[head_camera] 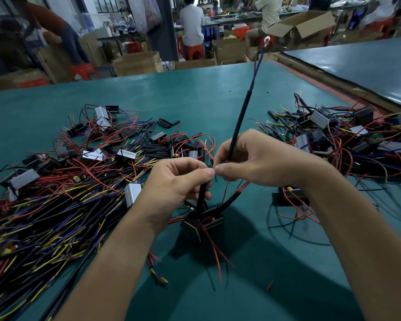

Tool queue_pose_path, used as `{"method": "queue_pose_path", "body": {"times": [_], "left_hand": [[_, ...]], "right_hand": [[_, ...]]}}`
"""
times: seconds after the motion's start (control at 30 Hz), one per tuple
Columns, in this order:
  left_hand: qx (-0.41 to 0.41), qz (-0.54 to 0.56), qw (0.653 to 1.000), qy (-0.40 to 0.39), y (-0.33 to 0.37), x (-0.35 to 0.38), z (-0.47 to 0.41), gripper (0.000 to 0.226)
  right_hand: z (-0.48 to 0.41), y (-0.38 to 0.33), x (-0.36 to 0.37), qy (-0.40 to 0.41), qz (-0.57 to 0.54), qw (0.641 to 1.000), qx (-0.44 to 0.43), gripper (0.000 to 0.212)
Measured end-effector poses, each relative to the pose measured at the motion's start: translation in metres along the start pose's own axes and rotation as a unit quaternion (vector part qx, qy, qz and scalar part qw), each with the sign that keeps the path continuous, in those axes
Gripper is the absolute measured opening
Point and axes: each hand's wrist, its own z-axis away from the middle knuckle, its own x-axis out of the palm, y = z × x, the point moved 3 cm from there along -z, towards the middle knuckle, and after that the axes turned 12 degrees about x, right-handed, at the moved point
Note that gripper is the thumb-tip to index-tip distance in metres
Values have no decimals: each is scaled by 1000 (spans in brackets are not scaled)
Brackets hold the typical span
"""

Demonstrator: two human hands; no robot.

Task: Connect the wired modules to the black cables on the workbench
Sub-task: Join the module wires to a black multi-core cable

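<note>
Workbench (195, 93) room is divided around the black module (202, 224), which appears to hang by its leads just over the green surface. To the left of the module a large heap (56, 193) of loose cables and wired modules is spread. It is judged to be stock, kept within easy reach. To the right of the module and further back a second heap (345, 140) is laid, probably kept apart so that pieces are not mixed. Which heap is the finished one cannot be told.

Above the module a long black cable (240, 121) is raised steeply, away from the person, so that its free end is kept out of the heaps. The right hand (259, 158), above and right of the module, is closed around the lower end of this cable. The left hand (178, 181), just above and left of the module, is closed in a pinch on the sleeved lead (202, 193) that rises from the module. The fingertips of both hands are brought together above the module, where the joint is presumably made, but the joint itself is hidden. Far above the module a small ring terminal (267, 39) is seen at the cable's tip.
</note>
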Motion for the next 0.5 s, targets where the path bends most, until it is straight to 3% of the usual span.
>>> {"method": "queue_pose_path", "body": {"times": [0.23,0.5], "left_hand": [[92,-57,994,13,4,1,0,22],[93,-60,994,14,6,3,2,21]], "right_hand": [[-2,3,-2,7,-49,999,13,22],[-2,0,1,-3,-12,1000,10,20]]}}
